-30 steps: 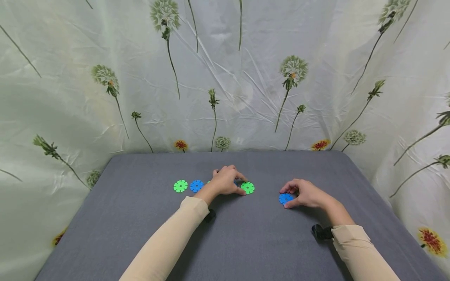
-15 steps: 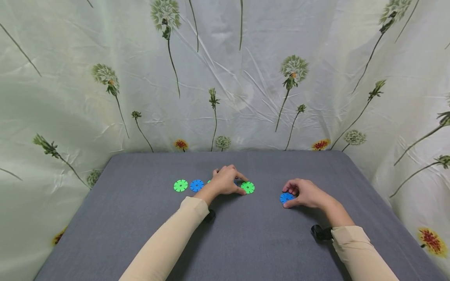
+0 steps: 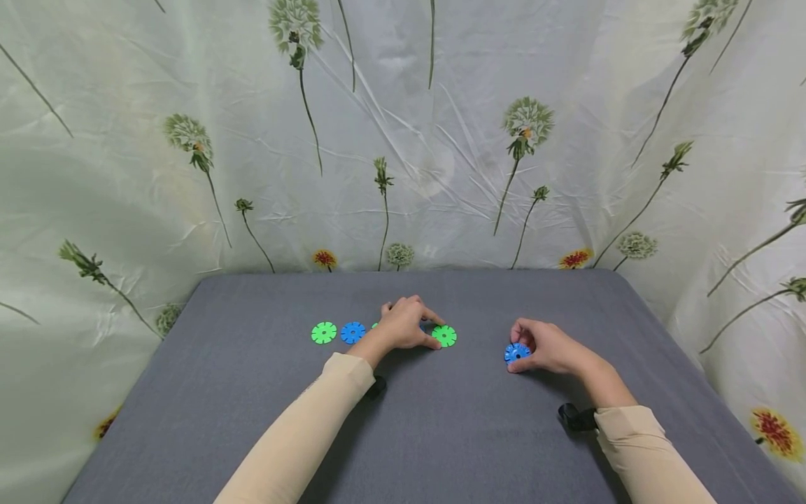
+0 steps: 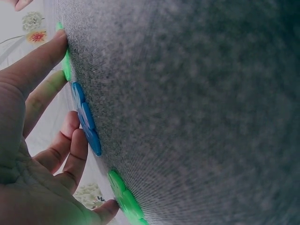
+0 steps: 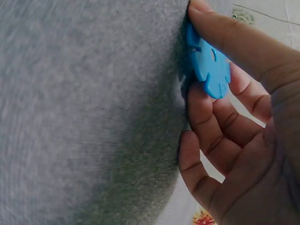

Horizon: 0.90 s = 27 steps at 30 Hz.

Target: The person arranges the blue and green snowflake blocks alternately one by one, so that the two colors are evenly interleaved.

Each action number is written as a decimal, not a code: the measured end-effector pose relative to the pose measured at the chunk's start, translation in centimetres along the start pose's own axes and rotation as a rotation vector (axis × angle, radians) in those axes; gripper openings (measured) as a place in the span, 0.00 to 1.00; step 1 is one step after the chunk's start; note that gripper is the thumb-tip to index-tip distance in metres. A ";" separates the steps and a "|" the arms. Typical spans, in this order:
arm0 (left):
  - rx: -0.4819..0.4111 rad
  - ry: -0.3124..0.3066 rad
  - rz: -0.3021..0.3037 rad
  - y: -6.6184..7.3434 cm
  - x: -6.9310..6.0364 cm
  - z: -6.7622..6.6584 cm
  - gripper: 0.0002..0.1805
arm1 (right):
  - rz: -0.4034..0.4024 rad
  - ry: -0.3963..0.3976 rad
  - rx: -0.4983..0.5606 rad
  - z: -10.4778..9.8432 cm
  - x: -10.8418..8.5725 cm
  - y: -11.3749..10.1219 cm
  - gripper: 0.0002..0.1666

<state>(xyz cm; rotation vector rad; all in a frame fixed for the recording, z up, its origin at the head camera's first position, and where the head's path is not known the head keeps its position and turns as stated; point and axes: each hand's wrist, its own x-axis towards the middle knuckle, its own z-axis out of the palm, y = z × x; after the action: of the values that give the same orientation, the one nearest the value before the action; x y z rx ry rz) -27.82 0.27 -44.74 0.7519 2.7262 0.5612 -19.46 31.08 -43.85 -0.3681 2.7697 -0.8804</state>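
My left hand (image 3: 403, 325) pinches a green notched plastic disc (image 3: 444, 336) flat on the table, thumb and index finger at its edges. Under that hand a blue disc (image 4: 86, 119) lies close to the curled fingers in the left wrist view, and the little finger is by another green disc (image 4: 125, 197). My right hand (image 3: 546, 346) holds a blue notched disc (image 3: 518, 353) between thumb and fingers, to the right of the row. In the right wrist view this blue disc (image 5: 208, 63) is tilted up from the cloth, its lower edge near the surface.
At the row's left end lie a green disc (image 3: 324, 332) and a blue disc (image 3: 352, 332), spaced slightly apart. A grey cloth covers the table (image 3: 252, 392). Behind it hangs a flower-printed curtain (image 3: 441, 175).
The blue disc in my right hand has gone from lying nearly flat to tilted, shifting slightly right as the fingers drew in. My left hand has stayed in place.
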 end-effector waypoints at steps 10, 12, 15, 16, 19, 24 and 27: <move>-0.020 -0.001 0.002 -0.1 0.0 -0.1 0.24 | -0.074 -0.108 0.128 -0.8 -0.1 0.9 0.31; -0.026 0.000 0.000 -0.2 0.0 -0.1 0.24 | -0.074 -0.154 0.163 -1.1 -0.3 0.9 0.31; -0.045 -0.003 -0.002 -0.2 0.0 -0.1 0.24 | -0.066 -0.191 0.188 -1.5 -0.5 0.8 0.31; -0.051 -0.004 -0.003 -0.2 0.0 -0.1 0.23 | -0.061 -0.196 0.191 -1.5 -0.6 0.7 0.31; -0.073 -0.013 -0.010 -0.1 0.0 -0.1 0.23 | -0.047 -0.199 0.181 -1.5 -0.6 0.7 0.32; -0.100 -0.022 -0.028 0.2 -0.1 -0.2 0.23 | -0.033 -0.201 0.173 -1.5 -0.5 0.9 0.33; -0.100 -0.021 -0.035 0.2 -0.1 -0.2 0.23 | -0.045 -0.208 0.173 -1.5 -0.4 1.1 0.34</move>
<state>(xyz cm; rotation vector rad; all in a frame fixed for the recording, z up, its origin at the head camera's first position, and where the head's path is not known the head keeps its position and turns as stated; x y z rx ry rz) -27.73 0.31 -44.50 0.6806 2.6641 0.6730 -19.67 32.82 -43.24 -0.4640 2.4844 -1.0208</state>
